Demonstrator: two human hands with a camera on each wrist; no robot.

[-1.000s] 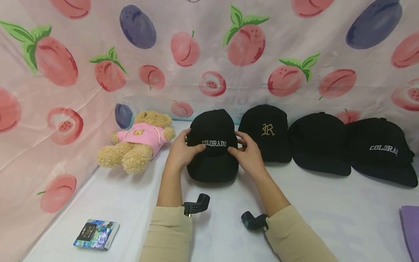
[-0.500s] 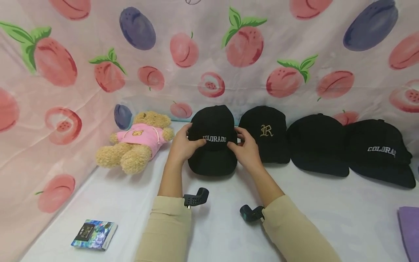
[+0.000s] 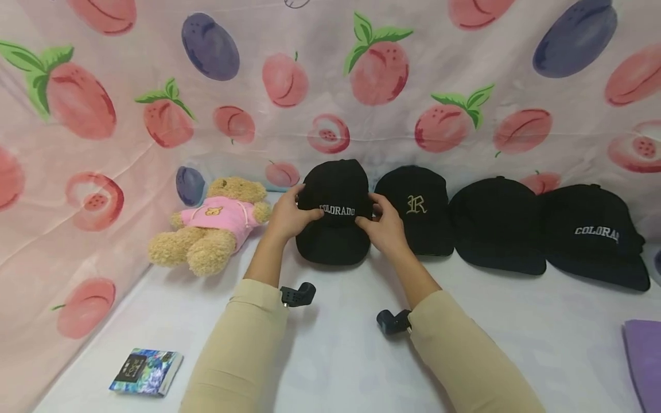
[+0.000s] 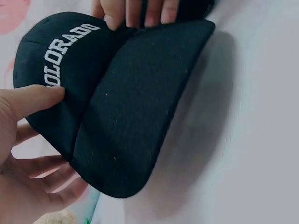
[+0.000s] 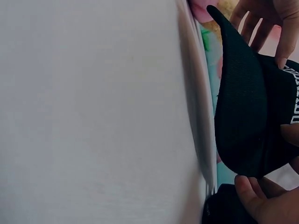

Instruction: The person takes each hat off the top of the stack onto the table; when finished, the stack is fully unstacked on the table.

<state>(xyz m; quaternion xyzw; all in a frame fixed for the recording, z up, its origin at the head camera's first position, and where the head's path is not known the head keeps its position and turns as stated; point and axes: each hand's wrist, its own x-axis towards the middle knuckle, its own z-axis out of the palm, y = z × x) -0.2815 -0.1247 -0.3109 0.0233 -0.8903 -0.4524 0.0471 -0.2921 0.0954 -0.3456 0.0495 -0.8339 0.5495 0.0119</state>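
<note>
A black cap lettered COLORADO [image 3: 335,213] [image 4: 121,102] [image 5: 254,116] stands on the white table [image 3: 335,355] at the left end of a row of caps. My left hand [image 3: 290,217] [image 4: 28,140] grips its left side, thumb on the front panel. My right hand [image 3: 382,225] [image 5: 261,200] grips its right side, fingers curled round the crown. The brim points toward me and is lifted a little off the cloth in the right wrist view.
Three more black caps stand to the right: one with a gold R [image 3: 419,209], a plain one [image 3: 498,225], another COLORADO cap [image 3: 594,235]. A teddy bear [image 3: 214,223] lies left, a small packet [image 3: 146,371] front left, purple cloth [image 3: 645,355] at the right edge. Fruit-print fabric [image 3: 103,143] walls the back and left.
Both hands have pushed the COLORADO cap away from me, toward the back wall and into line with the other caps. The other things have stayed put.
</note>
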